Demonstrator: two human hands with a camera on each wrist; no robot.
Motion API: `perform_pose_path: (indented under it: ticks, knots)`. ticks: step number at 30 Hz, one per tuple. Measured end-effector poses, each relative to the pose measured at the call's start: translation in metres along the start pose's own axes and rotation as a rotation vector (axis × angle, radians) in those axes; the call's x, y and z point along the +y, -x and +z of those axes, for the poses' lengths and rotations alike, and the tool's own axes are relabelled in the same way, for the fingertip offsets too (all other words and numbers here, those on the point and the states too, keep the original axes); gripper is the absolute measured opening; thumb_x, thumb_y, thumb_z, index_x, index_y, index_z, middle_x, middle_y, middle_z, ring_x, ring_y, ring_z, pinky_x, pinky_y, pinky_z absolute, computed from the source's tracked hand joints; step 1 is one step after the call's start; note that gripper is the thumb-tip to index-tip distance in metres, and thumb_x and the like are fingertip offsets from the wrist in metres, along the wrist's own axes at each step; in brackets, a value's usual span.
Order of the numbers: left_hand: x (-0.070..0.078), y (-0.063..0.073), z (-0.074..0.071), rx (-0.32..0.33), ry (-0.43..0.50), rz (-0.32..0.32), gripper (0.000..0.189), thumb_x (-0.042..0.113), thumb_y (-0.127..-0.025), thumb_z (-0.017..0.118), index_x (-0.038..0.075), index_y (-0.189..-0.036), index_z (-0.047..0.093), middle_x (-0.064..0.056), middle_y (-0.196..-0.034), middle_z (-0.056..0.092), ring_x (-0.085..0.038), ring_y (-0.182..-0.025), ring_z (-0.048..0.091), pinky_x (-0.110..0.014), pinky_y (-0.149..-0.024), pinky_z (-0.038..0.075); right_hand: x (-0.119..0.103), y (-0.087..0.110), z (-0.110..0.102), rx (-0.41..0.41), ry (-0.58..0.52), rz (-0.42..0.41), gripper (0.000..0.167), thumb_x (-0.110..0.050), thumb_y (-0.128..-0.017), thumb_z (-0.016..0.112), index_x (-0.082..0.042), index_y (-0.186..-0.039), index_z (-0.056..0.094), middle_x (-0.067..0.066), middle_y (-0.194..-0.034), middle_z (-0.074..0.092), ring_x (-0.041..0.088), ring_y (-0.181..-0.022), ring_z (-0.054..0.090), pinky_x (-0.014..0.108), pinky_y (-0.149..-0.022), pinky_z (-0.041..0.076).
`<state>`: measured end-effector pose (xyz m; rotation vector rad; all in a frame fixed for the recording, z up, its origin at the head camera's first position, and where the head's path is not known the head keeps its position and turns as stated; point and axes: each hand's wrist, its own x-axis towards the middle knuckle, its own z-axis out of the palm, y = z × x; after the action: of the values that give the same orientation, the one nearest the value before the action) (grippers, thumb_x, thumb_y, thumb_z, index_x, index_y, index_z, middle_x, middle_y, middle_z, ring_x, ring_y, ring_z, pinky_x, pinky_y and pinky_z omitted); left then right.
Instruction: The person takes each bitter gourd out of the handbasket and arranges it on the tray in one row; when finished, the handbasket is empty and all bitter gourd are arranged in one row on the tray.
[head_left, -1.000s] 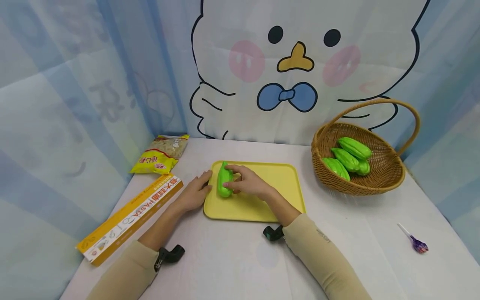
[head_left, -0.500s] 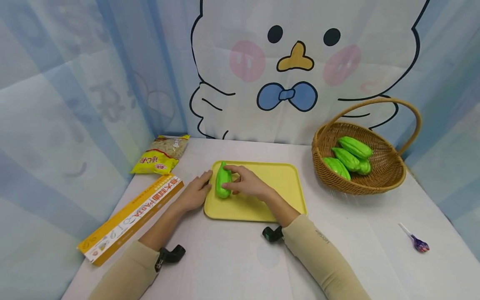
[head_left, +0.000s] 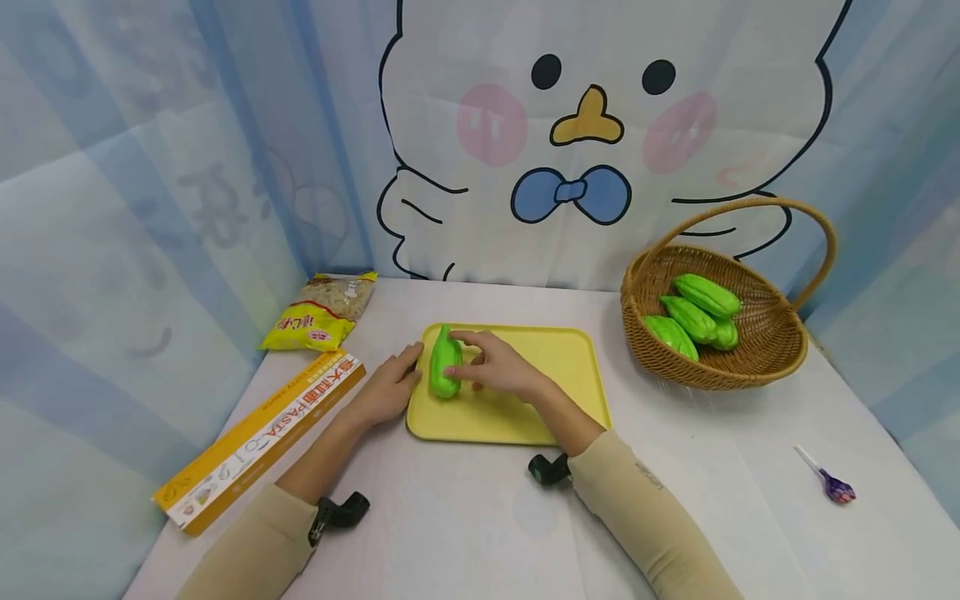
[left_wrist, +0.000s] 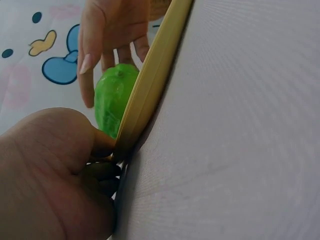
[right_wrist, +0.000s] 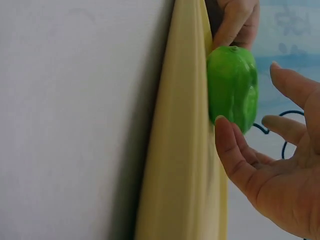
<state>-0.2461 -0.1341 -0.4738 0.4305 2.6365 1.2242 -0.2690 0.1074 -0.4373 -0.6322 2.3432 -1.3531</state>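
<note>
A ribbed green starfruit [head_left: 446,367] lies lengthwise near the left end of the yellow tray [head_left: 525,417]. My right hand [head_left: 498,364] is over the tray, its spread, relaxed fingers beside the fruit's right side. In the right wrist view, one fingertip [right_wrist: 223,127] overlaps the starfruit's lower part, while the other fingers stand apart from it. At the tray's left edge is my left hand [head_left: 386,387]. The left wrist view shows its thumb and bent fingers about the tray's rim [left_wrist: 145,95], with the fingertips partly hidden.
A wicker basket [head_left: 720,379] with several green starfruits [head_left: 705,295] stands at the back right. On the left lie a yellow pasta box [head_left: 262,437] and a yellow snack bag [head_left: 322,312]. A purple lollipop [head_left: 834,485] lies far right. A printed curtain [head_left: 573,242] closes the back.
The starfruit has shifted slightly left on the tray, away from my right palm, and my right fingers have loosened around it. My left hand stays at the tray's edge.
</note>
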Motion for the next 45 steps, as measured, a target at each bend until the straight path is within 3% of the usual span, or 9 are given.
perform_pose_path:
  ticks: [7,14,20,29,32,36,39,45]
  knots:
    - [-0.002,0.004,-0.001,0.006,-0.010,-0.009,0.057,0.015,-0.112,0.036,0.001,-0.165,0.021,-0.020,-0.172,0.019,-0.036,-0.162,0.013,-0.051,-0.133,0.005,-0.006,0.027,-0.021,0.108,0.148,-0.112,0.067,-0.035,-0.099,0.073,-0.020,-0.159,0.046,0.012,-0.149,0.052,0.025,-0.109,0.061,0.036,-0.080,0.059]
    - [-0.003,0.005,-0.002,0.009,-0.006,-0.014,0.057,0.014,-0.112,0.036,0.001,-0.165,0.021,-0.019,-0.172,0.019,-0.035,-0.162,0.013,-0.050,-0.133,0.005,-0.013,0.055,-0.051,0.266,0.212,-0.244,0.061,-0.031,-0.100,0.072,-0.024,-0.157,0.049,0.003,-0.152,0.054,0.025,-0.118,0.059,0.046,-0.095,0.058]
    - [-0.004,0.004,-0.001,0.001,0.004,-0.034,0.057,0.016,-0.112,0.036,0.003,-0.165,0.020,-0.017,-0.173,0.018,-0.033,-0.162,0.012,-0.049,-0.133,0.005,-0.017,0.071,-0.071,0.372,0.249,-0.302,0.061,-0.024,-0.099,0.073,-0.023,-0.156,0.050,0.005,-0.151,0.054,0.027,-0.121,0.060,0.050,-0.099,0.058]
    - [-0.002,0.005,0.000,-0.005,0.000,-0.022,0.057,0.016,-0.112,0.036,0.002,-0.165,0.021,-0.019,-0.173,0.019,-0.034,-0.162,0.013,-0.050,-0.133,0.006,-0.025,0.097,-0.099,0.452,0.266,-0.337,0.060,-0.015,-0.099,0.072,-0.019,-0.155,0.051,0.010,-0.152,0.054,0.028,-0.124,0.058,0.055,-0.101,0.055]
    - [-0.002,0.004,0.000,-0.004,0.006,-0.030,0.057,0.017,-0.112,0.036,0.003,-0.165,0.021,-0.017,-0.173,0.020,-0.033,-0.162,0.013,-0.049,-0.134,0.005,-0.027,0.107,-0.112,0.514,0.287,-0.337,0.061,-0.012,-0.098,0.073,-0.019,-0.155,0.052,0.009,-0.149,0.057,0.019,-0.121,0.058,0.048,-0.100,0.057]
    - [-0.002,0.004,0.000,-0.001,-0.007,-0.021,0.057,0.017,-0.112,0.037,0.002,-0.165,0.022,-0.019,-0.172,0.021,-0.034,-0.162,0.014,-0.050,-0.133,0.006,-0.029,0.119,-0.127,0.573,0.283,-0.324,0.061,-0.008,-0.098,0.072,-0.017,-0.154,0.052,0.010,-0.147,0.058,0.005,-0.117,0.055,0.023,-0.098,0.054]
    - [-0.002,0.003,0.000,0.000,-0.008,-0.015,0.057,0.016,-0.112,0.037,0.002,-0.165,0.022,-0.019,-0.172,0.021,-0.034,-0.162,0.014,-0.050,-0.133,0.006,-0.027,0.128,-0.139,0.605,0.269,-0.309,0.060,-0.007,-0.098,0.072,-0.016,-0.154,0.053,0.011,-0.145,0.058,0.002,-0.114,0.055,0.009,-0.094,0.049]
    - [0.001,0.002,-0.001,0.006,-0.003,0.010,0.057,0.014,-0.111,0.038,0.000,-0.164,0.023,-0.021,-0.171,0.022,-0.035,-0.161,0.015,-0.050,-0.133,0.006,-0.021,0.142,-0.159,0.649,0.244,-0.234,0.055,-0.015,-0.101,0.070,-0.020,-0.154,0.053,-0.005,-0.135,0.057,0.007,-0.113,0.060,0.009,-0.090,0.049]
